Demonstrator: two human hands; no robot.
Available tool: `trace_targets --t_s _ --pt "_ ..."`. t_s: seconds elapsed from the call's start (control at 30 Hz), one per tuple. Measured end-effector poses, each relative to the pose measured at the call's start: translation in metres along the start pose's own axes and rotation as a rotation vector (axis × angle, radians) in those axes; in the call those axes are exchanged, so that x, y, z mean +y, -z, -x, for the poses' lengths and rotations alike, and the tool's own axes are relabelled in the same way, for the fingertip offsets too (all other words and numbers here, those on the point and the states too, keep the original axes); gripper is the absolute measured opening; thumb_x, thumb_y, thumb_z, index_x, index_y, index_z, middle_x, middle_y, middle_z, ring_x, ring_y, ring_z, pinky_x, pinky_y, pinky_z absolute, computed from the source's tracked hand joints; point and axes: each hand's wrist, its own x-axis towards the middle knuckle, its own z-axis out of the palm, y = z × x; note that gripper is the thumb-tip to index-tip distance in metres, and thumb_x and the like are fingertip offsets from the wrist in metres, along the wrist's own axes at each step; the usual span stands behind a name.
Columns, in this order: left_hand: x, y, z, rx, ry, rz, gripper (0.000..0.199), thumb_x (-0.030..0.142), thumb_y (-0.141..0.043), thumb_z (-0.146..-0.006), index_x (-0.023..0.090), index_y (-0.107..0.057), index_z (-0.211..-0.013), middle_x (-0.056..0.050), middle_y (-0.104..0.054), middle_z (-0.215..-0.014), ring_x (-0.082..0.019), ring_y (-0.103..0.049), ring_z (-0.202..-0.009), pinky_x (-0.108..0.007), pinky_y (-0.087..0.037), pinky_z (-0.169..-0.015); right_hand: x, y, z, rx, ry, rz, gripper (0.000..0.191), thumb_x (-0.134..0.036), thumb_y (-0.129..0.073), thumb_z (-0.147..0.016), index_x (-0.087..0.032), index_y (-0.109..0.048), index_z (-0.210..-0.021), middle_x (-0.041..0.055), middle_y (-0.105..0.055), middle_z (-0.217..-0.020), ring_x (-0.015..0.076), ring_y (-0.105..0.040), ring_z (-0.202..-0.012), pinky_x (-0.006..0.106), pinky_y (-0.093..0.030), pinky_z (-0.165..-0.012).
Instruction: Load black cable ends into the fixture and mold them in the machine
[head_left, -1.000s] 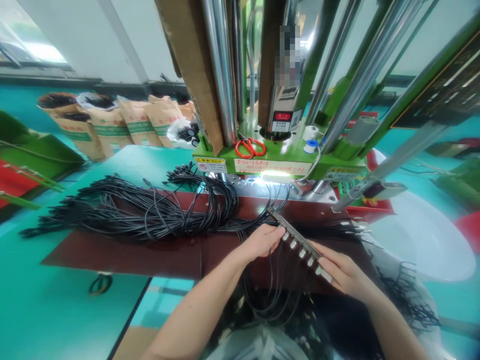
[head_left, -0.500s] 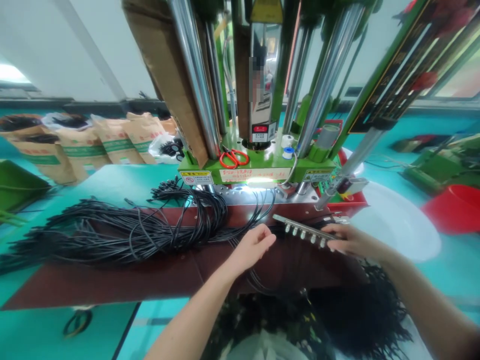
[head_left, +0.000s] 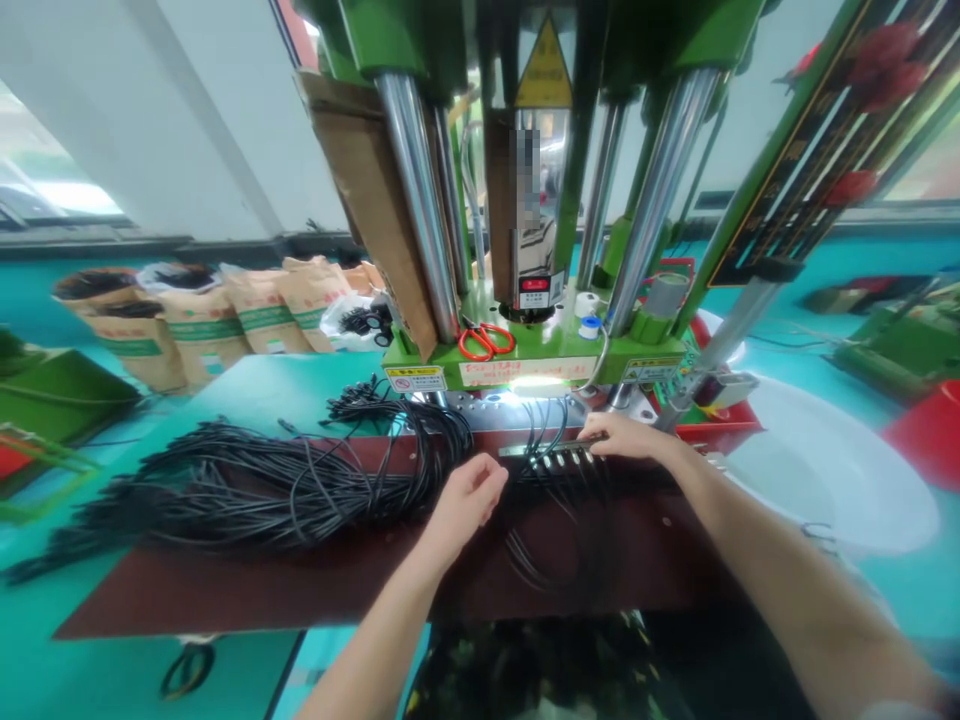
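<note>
Before the press (head_left: 544,347), the right hand (head_left: 619,437) grips one end of the bar (head_left: 570,448), so snagging cables (head_left: 535,440) could tilt it; the left hand (head_left: 469,490) curls, contents unclear.

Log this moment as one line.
right hand: holds metal bar, right end | left hand: curled near black cables | red-handled scissors: on green machine

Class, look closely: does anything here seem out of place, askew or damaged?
Red-handled scissors lie loose on the green machine beside a metal column; a hand tool seems odd there. The black cables are heaped, but no clear damage shows.
</note>
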Motion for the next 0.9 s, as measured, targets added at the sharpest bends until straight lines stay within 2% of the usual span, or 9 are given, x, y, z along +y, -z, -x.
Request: trace_targets --t_s 0.13,0.23,0.3,0.4,0.53,0.6,0.8,0.9 --pt "-0.005 0.004 -0.031 0.105 -0.04 0.154 0.02 0.033 -0.055 -0.072 0.017 -0.045 -0.067 0.006 -0.043 -0.052 -0.004 -0.038 -0.043 -0.016 -0.031 -0.042 -0.002 -0.008 0.011 0.142 -0.054 0.027 0.031 -0.017 -0.049 -0.071 -0.016 -0.063 -0.098 0.0067 -0.059 -0.093 0.0199 -0.055 -0.088 0.031 -0.041 -0.081" --pt "-0.009 0.0 -0.064 0.191 0.028 0.355 0.016 0.024 -0.061 -0.065 0.016 -0.047 -0.07 0.005 -0.047 -0.061 -0.005 -0.045 -0.051 -0.017 -0.036 -0.049 -0.004 -0.02 0.017 0.361 -0.08 0.038 0.03 -0.016 -0.044 -0.075 -0.017 -0.061 -0.1 0.007 -0.059 -0.094 0.0198 -0.054 -0.091 0.034 -0.039 -0.085" --pt "-0.011 -0.005 -0.086 0.189 0.108 0.457 0.016 0.02 -0.061 -0.063 0.016 -0.047 -0.07 0.003 -0.048 -0.063 -0.007 -0.048 -0.054 -0.018 -0.038 -0.052 -0.005 -0.031 0.018 0.54 -0.082 0.028 0.025 -0.016 -0.043 -0.077 -0.018 -0.061 -0.094 0.0057 -0.06 -0.09 0.0189 -0.055 -0.088 0.034 -0.041 -0.083" --pt "-0.01 -0.015 -0.116 0.119 0.189 0.515 0.012 0.015 -0.058 -0.064 0.015 -0.047 -0.07 0.001 -0.049 -0.062 -0.009 -0.05 -0.055 -0.021 -0.04 -0.055 -0.005 -0.044 0.016 0.7 -0.062 0.009 0.022 -0.019 -0.042 -0.08 -0.019 -0.062 -0.089 0.0046 -0.06 -0.085 0.0183 -0.055 -0.085 0.033 -0.043 -0.08" --pt "-0.005 -0.03 -0.147 -0.059 0.315 0.61 0.009 0.015 -0.051 -0.069 0.012 -0.051 -0.078 -0.007 -0.055 -0.068 -0.016 -0.056 -0.062 -0.03 -0.044 -0.063 -0.002 -0.052 0.011 0.727 -0.029 0.016 0.021 -0.019 -0.042 -0.081 -0.02 -0.062 -0.087 0.0038 -0.061 -0.084 0.018 -0.056 -0.083 0.032 -0.044 -0.078" --pt "-0.003 -0.036 -0.158 -0.175 0.391 0.661 0.016 0.018 -0.046 -0.071 0.01 -0.053 -0.083 -0.013 -0.058 -0.075 -0.021 -0.058 -0.07 -0.036 -0.045 -0.067 0.001 -0.052 0.01 0.731 -0.033 0.021 0.021 -0.02 -0.042 -0.081 -0.02 -0.062 -0.085 0.0038 -0.061 -0.083 0.0179 -0.056 -0.082 0.032 -0.044 -0.078" --pt "-0.011 -0.047 -0.177 -0.427 0.491 0.846 0.029 0.02 -0.038 -0.073 0.006 -0.054 -0.093 -0.019 -0.06 -0.088 -0.025 -0.06 -0.08 -0.038 -0.045 -0.069 0.009 -0.049 0.01 0.768 -0.075 0.037 0.022 -0.019 -0.041 -0.081 -0.018 -0.063 -0.084 0.0042 -0.061 -0.081 0.0184 -0.057 -0.081 0.032 -0.044 -0.076" --pt "-0.017 -0.049 -0.179 -0.455 0.484 0.982 0.03 0.022 -0.037 -0.075 0.005 -0.054 -0.094 -0.018 -0.06 -0.085 -0.025 -0.06 -0.078 -0.037 -0.046 -0.068 0.01 -0.05 0.008 0.757 -0.081 0.049 0.022 -0.02 -0.041 -0.081 -0.019 -0.063 -0.084 0.0038 -0.062 -0.081 0.0184 -0.057 -0.08 0.032 -0.044 -0.075"
